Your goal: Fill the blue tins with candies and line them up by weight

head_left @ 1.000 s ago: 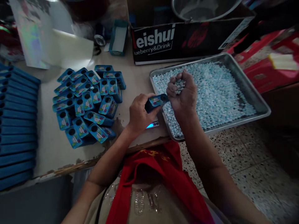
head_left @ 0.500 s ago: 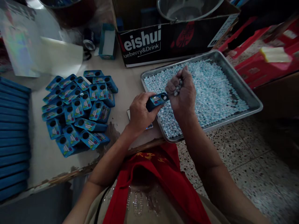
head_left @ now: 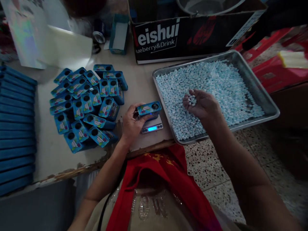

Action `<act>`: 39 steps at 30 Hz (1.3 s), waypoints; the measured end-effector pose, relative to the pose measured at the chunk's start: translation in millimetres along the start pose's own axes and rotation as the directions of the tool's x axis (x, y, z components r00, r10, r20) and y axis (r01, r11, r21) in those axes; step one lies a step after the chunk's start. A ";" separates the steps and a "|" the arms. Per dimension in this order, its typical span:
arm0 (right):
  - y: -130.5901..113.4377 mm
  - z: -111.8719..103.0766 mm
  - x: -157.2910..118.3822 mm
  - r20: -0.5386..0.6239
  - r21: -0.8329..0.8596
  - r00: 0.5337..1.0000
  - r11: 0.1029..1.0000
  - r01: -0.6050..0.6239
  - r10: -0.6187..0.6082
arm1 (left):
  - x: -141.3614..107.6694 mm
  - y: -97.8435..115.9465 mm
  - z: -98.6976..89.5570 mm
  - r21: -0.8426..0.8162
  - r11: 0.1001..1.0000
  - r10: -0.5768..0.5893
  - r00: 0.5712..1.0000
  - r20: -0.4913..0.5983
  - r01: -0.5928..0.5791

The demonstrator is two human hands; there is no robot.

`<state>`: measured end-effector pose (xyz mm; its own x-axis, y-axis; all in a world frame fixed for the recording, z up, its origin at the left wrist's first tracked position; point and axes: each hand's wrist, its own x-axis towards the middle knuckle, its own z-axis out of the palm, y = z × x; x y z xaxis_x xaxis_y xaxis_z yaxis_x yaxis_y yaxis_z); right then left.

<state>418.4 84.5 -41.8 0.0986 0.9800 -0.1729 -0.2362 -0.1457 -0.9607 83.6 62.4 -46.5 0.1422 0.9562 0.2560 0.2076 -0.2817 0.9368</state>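
Note:
My left hand (head_left: 133, 123) grips a blue printed tin (head_left: 149, 108) with a round dark hole in its top, held over a small digital scale (head_left: 158, 122) with a lit display. My right hand (head_left: 201, 103), palm up with fingers curled, cradles several small white and pale blue candies (head_left: 192, 100) above a metal tray (head_left: 269, 110) spread with the same candies. Left of my left hand, many blue tins (head_left: 86, 102) with round holes stand bunched on the table (head_left: 134, 77).
A row of blue packs (head_left: 16, 128) lines the far left. Behind stand a black printed carton (head_left: 156, 40) holding a metal bowl (head_left: 209, 6), a small teal box (head_left: 119, 35) and a can (head_left: 98, 32). Red stools (head_left: 271, 72) are at the right.
My left hand has brought the tin down and left, over the scale. My right hand has moved away from the tin, rightward and lower, and turned its candies upward. The view has shifted slightly.

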 end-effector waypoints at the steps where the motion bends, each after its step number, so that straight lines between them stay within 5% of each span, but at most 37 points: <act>1: 0.1 0.7 -2.5 -0.003 0.010 0.999 0.999 -0.037 0.037 | -3.9 -3.6 -0.1 0.020 1.000 0.009 1.000 0.005 -0.009; 9: -15.4 9.1 -11.2 -0.089 0.041 0.981 0.985 -0.167 0.170 | -16.6 -9.3 -15.5 0.131 0.981 0.141 0.990 0.026 -0.143; 13: -20.0 22.9 -21.9 -0.122 0.035 0.972 0.979 -0.200 0.202 | -23.9 -0.3 -28.9 0.210 0.971 0.119 0.993 -0.005 -0.115; 18: -28.6 25.1 -18.9 -0.111 -0.016 0.987 0.993 -0.116 0.114 | -30.4 16.3 -32.7 0.268 0.940 0.241 0.967 -0.077 -0.213; 21: -36.5 20.0 -12.3 -0.147 0.060 0.961 0.972 -0.226 0.232 | -27.9 25.3 -34.6 0.348 0.905 0.283 0.958 -0.058 -0.246; 25: -43.8 19.6 -14.3 -0.149 0.124 0.909 0.920 -0.373 0.389 | -25.0 28.2 -35.7 0.376 0.903 0.245 0.968 -0.051 -0.209; 39: -60.6 64.6 -38.8 0.030 0.023 0.949 0.949 -0.315 0.314 | -25.8 21.6 -36.6 0.162 0.979 0.138 0.987 -0.082 -0.123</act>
<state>366.5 64.1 37.1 -0.0101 0.8881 -0.4595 -0.2772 -0.4440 -0.8521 49.0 34.6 -24.1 0.0892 0.9115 0.4015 0.3421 -0.4066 0.8471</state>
